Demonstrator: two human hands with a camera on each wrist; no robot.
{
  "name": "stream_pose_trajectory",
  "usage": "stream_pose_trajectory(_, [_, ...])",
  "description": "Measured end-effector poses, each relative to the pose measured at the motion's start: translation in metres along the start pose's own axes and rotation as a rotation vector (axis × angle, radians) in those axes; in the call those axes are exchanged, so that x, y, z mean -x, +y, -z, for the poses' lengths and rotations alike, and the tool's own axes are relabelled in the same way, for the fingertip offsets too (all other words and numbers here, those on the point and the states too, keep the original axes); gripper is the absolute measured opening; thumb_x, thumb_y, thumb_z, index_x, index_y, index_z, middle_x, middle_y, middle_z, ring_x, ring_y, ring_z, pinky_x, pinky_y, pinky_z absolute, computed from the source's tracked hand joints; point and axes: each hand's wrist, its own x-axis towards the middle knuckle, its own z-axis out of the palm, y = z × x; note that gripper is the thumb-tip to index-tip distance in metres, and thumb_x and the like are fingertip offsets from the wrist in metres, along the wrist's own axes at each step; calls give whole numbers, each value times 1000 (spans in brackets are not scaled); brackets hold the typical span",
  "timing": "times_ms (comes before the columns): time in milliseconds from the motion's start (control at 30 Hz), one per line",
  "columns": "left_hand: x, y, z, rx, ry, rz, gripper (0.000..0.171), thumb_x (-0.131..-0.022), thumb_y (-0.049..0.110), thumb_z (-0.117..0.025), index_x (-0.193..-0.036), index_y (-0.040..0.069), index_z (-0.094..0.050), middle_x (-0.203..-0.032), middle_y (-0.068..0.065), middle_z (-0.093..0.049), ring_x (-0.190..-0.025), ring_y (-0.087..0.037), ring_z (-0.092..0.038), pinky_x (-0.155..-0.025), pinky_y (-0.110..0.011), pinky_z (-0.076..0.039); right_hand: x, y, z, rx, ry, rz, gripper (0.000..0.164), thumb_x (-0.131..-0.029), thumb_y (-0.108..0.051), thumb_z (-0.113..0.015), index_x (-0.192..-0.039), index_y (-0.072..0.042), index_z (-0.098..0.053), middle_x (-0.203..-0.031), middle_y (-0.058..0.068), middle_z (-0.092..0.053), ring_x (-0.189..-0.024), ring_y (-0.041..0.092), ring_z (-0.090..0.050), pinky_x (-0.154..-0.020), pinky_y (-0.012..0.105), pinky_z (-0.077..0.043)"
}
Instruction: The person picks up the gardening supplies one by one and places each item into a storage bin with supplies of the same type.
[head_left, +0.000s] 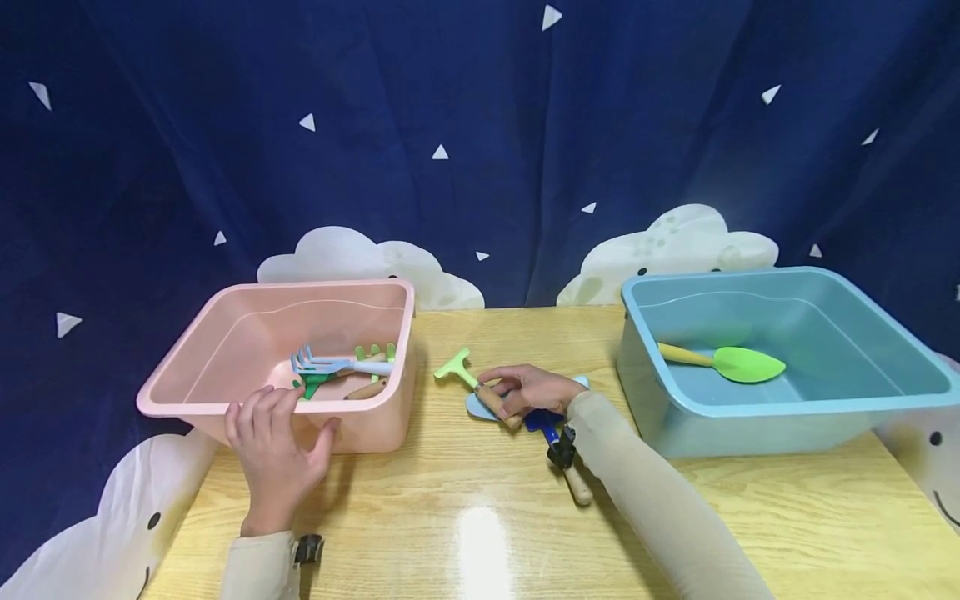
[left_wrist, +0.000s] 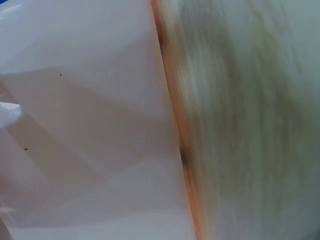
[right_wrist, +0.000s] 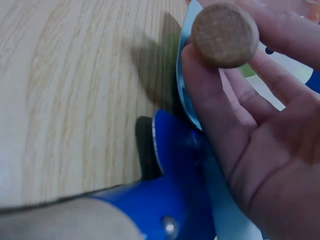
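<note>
On the desk [head_left: 405,517] I saw two tubs: the pink tub [head_left: 371,429] stood toward the back left corner, and the blue tub [head_left: 750,433] toward the back right corner. Inside the pink one, a light blue fork [head_left: 330,365] lay over a dark green tool [head_left: 315,383], near a wooden handle [head_left: 366,389] and some light green prongs [head_left: 391,351]. The blue one held a green trowel [head_left: 748,365] with yellow handle. The left hand [head_left: 273,450] rested on the near rim of the pink tub, its thumb apart from the fingers. The right hand [head_left: 538,387] pinched the wooden handle of a light green tool [head_left: 488,397], between the tubs, closer to the desk's back edge than its front. Under this hand lay a light blue tool [head_left: 477,407] and a dark blue tool [head_left: 550,432], partly hidden.
</note>
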Motion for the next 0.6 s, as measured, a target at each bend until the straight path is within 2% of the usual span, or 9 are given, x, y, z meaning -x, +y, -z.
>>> stream_pose_trajectory(333, [0,0,0,4,-2,6,55,-78,44,-64,-110,0,-62,-106,-21,-60,-111,-40,-48,-118,-48,-17,3,-6,-2,-18,46,38,75,-82,1,-65,-150,-18,-42,-139,18,-53,-93,18,-64,-78,33,-58])
stream_pose_trajectory(467, [1,-1,1,3,-2,8,55,-78,44,-64,-110,0,-62,-107,-21,-60,-111,-40,-48,-118,-49,-17,4,-15,-1,22,79,82,73,-83,2,-64,-150,-19,-42,-139,19,-51,-86,18,-60,-73,31,-54])
stream_pose_trajectory(600, [1,-2,1,-2,-4,7,55,-77,44,-63,-111,0,-62,-107,-21,-60,-112,-40,-48,-118,-49,-17,8,-29,2,63,106,99,73,-85,5,-64,-150,-19,-42,-140,19,-51,-83,17,-62,-71,32,-53])
